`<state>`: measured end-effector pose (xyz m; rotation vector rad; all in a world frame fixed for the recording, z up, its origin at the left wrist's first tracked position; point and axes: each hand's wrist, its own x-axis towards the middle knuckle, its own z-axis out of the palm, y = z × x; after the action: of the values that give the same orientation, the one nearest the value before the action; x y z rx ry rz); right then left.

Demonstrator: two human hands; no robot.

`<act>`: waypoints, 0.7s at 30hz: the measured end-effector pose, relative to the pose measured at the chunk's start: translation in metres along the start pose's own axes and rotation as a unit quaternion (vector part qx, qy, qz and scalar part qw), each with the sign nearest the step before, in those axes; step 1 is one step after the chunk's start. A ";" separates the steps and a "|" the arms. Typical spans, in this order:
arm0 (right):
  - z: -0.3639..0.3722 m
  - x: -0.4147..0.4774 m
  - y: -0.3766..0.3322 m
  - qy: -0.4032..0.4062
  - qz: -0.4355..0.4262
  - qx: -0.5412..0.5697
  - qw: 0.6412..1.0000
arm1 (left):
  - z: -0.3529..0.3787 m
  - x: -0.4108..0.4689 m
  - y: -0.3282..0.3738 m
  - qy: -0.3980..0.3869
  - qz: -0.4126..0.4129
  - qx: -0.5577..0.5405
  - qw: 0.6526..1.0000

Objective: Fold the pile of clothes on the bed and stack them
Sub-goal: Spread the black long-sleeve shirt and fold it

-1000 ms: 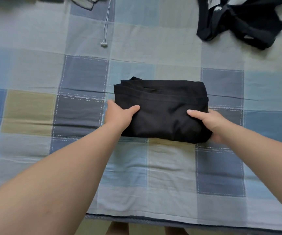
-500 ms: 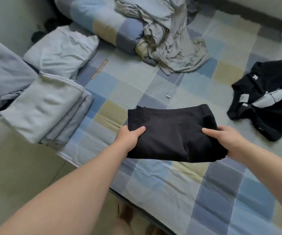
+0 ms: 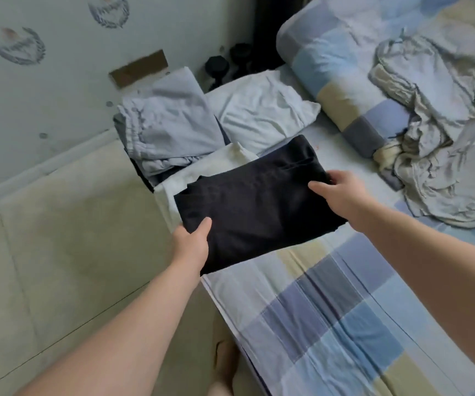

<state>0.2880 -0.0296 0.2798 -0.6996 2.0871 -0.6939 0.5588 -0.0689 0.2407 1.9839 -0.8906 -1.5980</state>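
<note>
A folded black garment [image 3: 259, 207] is held flat between both hands, over a folded white garment [image 3: 199, 174] that lies at the bed's left edge. My left hand [image 3: 192, 242] grips its near left corner, thumb on top. My right hand [image 3: 334, 192] grips its right edge, thumb on top and fingers under. Whether the black piece rests on the white one or hovers just above it, I cannot tell. A folded light blue-grey garment [image 3: 167, 130] sits behind the white one, and a pale folded piece [image 3: 262, 110] lies to its right.
The checked bed sheet [image 3: 344, 310] runs down the right. A rolled checked quilt [image 3: 341, 72] and a crumpled grey cloth heap [image 3: 441, 124] lie at the far right. Beige floor tiles [image 3: 73, 238], a wall and dark dumbbells [image 3: 227, 64] are on the left.
Both hands lifted the folded black garment off the middle of the bed and carried it left to the folded stack at the bed's edge. My view swung left with it.
</note>
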 end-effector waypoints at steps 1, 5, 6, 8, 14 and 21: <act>0.016 0.017 -0.019 -0.005 -0.013 -0.013 1.000 | -0.008 0.018 0.004 0.019 -0.006 -0.011 1.000; 0.078 0.082 -0.068 -0.015 -0.047 -0.071 0.996 | -0.030 0.086 0.012 0.070 -0.023 -0.019 0.997; 0.092 0.097 -0.074 -0.016 -0.045 -0.090 0.995 | -0.031 0.101 0.013 0.079 -0.020 -0.016 0.997; 0.117 0.123 -0.076 -0.010 -0.029 -0.124 0.992 | -0.032 0.128 0.012 0.097 -0.012 0.007 0.995; 0.147 0.145 -0.049 0.015 0.044 -0.184 0.982 | -0.031 0.156 -0.001 0.122 0.026 0.109 0.986; 0.179 0.096 -0.029 0.047 -0.271 -0.399 0.875 | -0.019 0.135 -0.008 0.096 0.483 0.412 0.766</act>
<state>0.3924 -0.1562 0.1562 -1.7879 2.2572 -0.0985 0.5959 -0.1614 0.1471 1.5231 -2.2870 -0.3810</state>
